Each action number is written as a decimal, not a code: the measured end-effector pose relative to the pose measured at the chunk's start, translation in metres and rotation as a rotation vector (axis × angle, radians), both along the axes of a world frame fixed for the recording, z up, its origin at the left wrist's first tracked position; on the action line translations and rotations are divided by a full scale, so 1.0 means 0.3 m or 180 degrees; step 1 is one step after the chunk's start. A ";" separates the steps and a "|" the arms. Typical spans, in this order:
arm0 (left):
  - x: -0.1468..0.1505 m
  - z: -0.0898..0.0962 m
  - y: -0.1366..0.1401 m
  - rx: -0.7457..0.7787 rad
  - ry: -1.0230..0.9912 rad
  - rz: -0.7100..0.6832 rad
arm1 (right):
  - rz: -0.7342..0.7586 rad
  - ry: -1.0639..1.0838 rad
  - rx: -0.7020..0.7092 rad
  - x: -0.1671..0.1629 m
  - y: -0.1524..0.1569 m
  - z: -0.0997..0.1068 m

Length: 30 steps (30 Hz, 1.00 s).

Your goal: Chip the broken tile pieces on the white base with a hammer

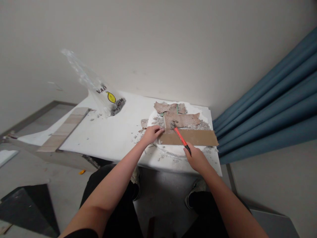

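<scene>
One hammer [181, 137] slants over one brown strip [203, 137], head pointing away-left; right hand [195, 157] grip round it; left hand [152, 134] grip, can't tell

Too smeared to read: the tool head [174, 124] in my grip.
Right of centre, I can't make out its shape, and my right hand [196, 158] covers the end of the red-and-black handle [181, 137]; my left hand [151, 134] hides some of its own fingers. The right edge crops the blue curtain [277, 110], the left edge the black panel [29, 206] at lower left, the bottom edge the grey slab [273, 224] at lower right. Small lettering on the plastic bag [99, 99], left of centre, is illegible; the orange scrap [82, 172] below is too tiny to name.
</scene>
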<state>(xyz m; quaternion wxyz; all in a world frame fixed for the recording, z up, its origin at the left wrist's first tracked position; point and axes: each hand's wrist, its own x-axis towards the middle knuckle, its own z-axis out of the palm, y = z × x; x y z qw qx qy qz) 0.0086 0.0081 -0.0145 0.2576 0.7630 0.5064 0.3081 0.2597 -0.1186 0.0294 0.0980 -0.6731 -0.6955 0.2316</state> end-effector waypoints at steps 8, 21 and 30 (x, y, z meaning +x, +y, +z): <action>0.008 -0.005 -0.005 0.0140 0.0126 -0.0017 | 0.0002 0.0011 -0.0007 -0.001 -0.003 0.014; 0.014 -0.023 -0.004 0.0316 0.0161 -0.0065 | 0.0000 -0.0036 -0.0030 -0.003 0.006 0.004; 0.037 -0.048 -0.024 0.0563 0.0358 0.0064 | 0.0058 0.0574 0.0403 -0.017 -0.045 0.062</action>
